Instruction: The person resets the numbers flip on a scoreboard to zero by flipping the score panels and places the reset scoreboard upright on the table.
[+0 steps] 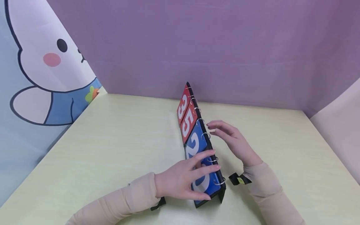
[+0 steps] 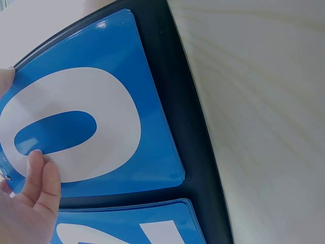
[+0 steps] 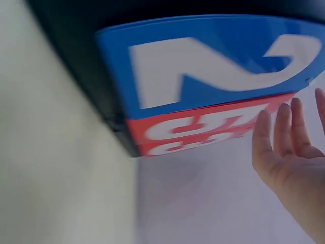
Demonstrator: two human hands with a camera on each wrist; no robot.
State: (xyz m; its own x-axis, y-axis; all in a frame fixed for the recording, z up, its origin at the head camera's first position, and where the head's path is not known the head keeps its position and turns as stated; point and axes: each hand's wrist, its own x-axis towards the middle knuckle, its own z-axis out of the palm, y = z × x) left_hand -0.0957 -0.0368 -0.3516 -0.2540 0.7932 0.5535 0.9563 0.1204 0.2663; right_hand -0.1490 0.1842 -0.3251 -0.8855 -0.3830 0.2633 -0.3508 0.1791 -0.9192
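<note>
A tent-shaped flip scoreboard [image 1: 201, 132] stands on the table, its ring-bound number cards showing red 3 and 5, then blue 2 and 0. My left hand [image 1: 184, 178] holds its near end: two fingers reach over the top edge by the rings, and the thumb lies at the end edge. In the left wrist view, fingertips rest on the blue 0 card [image 2: 119, 122]. Beyond the board's right face my right hand [image 1: 232, 139] hovers beside the rings with loosely bent fingers, holding nothing. From the right wrist, a blue 2 card [image 3: 213, 66] shows above red cards [image 3: 193, 124].
Pale yellow-green tabletop [image 1: 126, 134] surrounds the scoreboard. A purple cloth [image 1: 202, 47] hangs behind the table, and a cartoon-printed cloth [image 1: 62, 100] hangs at the left. Black straps with small devices [image 1: 240, 179] sit by the wrists.
</note>
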